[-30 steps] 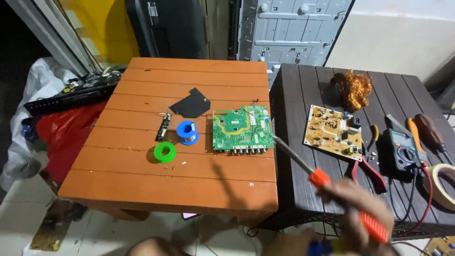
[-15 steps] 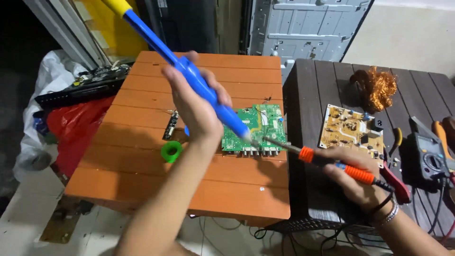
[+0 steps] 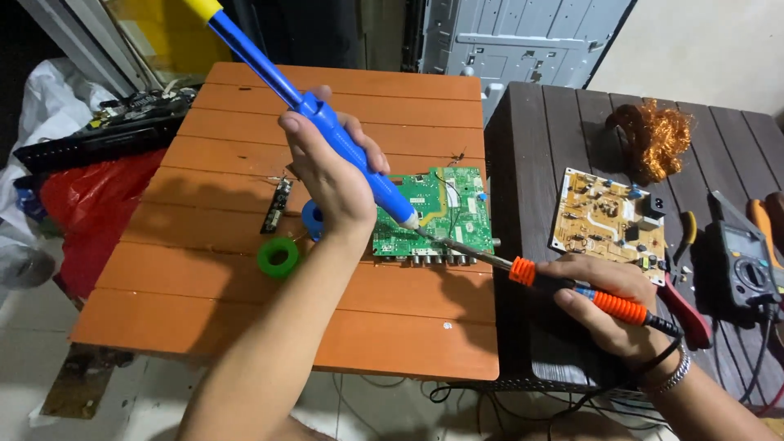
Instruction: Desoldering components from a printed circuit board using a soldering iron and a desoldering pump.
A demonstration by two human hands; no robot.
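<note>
My left hand (image 3: pixel 331 175) grips a blue desoldering pump (image 3: pixel 278 77) with a yellow top, its tip pressed down on the green circuit board (image 3: pixel 453 204) lying on the orange slatted table (image 3: pixel 204 269). My right hand (image 3: pixel 608 306) holds an orange-handled soldering iron (image 3: pixel 563 286), whose metal tip (image 3: pixel 457 245) reaches left to the same spot on the board, next to the pump's tip. A green roll (image 3: pixel 278 258) and a partly hidden blue roll (image 3: pixel 311 219) lie just left of the board.
On the dark table (image 3: pixel 531 139) to the right sit a tan circuit board (image 3: pixel 608 216), a copper wire tangle (image 3: pixel 653 139), a multimeter (image 3: pixel 747 261) and red-handled pliers (image 3: pixel 686 310). A small black strip (image 3: pixel 275 207) lies on the orange table. Red bag (image 3: pixel 82 212) at left.
My left hand came up with the blue pump and set its tip on the green board. The right hand brought the iron's tip to the board; both have since barely moved.
</note>
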